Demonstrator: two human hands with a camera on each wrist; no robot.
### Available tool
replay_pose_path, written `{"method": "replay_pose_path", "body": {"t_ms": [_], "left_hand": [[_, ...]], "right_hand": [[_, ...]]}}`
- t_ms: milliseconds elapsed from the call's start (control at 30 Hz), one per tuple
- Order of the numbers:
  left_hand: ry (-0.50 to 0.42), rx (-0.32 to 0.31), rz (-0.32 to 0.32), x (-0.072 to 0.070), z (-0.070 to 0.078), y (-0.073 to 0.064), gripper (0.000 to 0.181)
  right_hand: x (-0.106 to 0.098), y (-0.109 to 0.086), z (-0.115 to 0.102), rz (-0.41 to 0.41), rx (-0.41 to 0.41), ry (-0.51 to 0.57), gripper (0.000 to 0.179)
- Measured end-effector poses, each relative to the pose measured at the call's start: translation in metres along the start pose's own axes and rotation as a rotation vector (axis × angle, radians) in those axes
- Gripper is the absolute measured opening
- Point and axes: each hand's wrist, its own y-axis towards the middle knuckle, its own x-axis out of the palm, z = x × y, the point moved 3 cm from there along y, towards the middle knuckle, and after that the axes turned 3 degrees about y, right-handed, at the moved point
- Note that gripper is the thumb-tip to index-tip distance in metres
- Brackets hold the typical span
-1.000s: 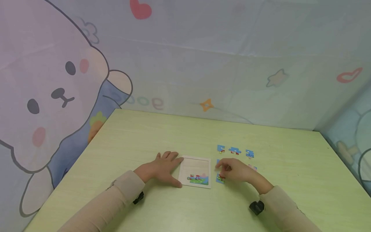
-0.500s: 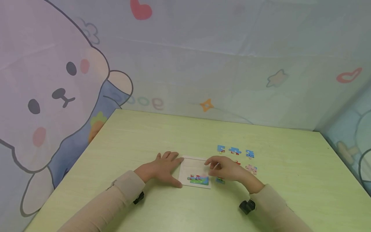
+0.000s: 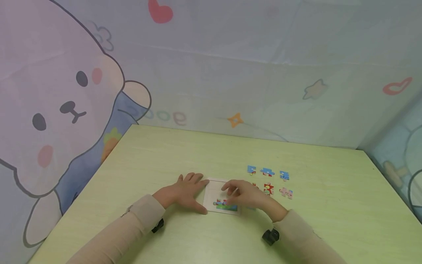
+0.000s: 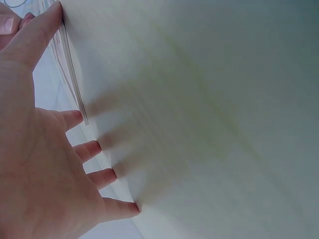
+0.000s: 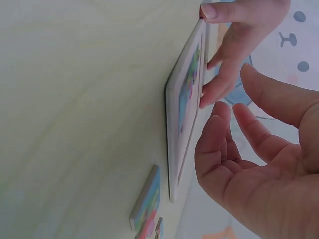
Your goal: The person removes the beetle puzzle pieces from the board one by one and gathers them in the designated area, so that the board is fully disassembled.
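A shallow light wooden puzzle tray (image 3: 211, 193) lies on the table, with fitted jigsaw pieces (image 3: 225, 207) along its near right part. My left hand (image 3: 184, 192) spreads its fingers at the tray's left side, thumb and index fingertips touching the rim; in the left wrist view the other fingertips rest on the table. Over the right part of the tray hovers my right hand (image 3: 245, 194), fingers loosely bent, thumb apart. The right wrist view shows nothing between its thumb and fingers (image 5: 212, 137). This hand partly hides the fitted pieces and some loose ones.
Right of the tray lie several loose jigsaw pieces in rows, among them a blue piece (image 3: 267, 171), a red piece (image 3: 268, 189) and a pink piece (image 3: 286, 193). A printed cloth (image 3: 211, 73) hangs behind the table's far edge.
My right hand has moved left from above the loose pieces to above the tray, uncovering the red and pink pieces. My left hand has stayed in place at the tray.
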Motion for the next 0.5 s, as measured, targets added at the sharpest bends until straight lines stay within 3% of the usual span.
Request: {"method": "replay_pose_path", "body": {"t_ms": [500], "left_hand": [[0.01, 0.006, 0.01, 0.001, -0.001, 0.001, 0.097]], "right_hand": [[0.015, 0.01, 0.002, 0.021, 0.043, -0.06, 0.033]]}}
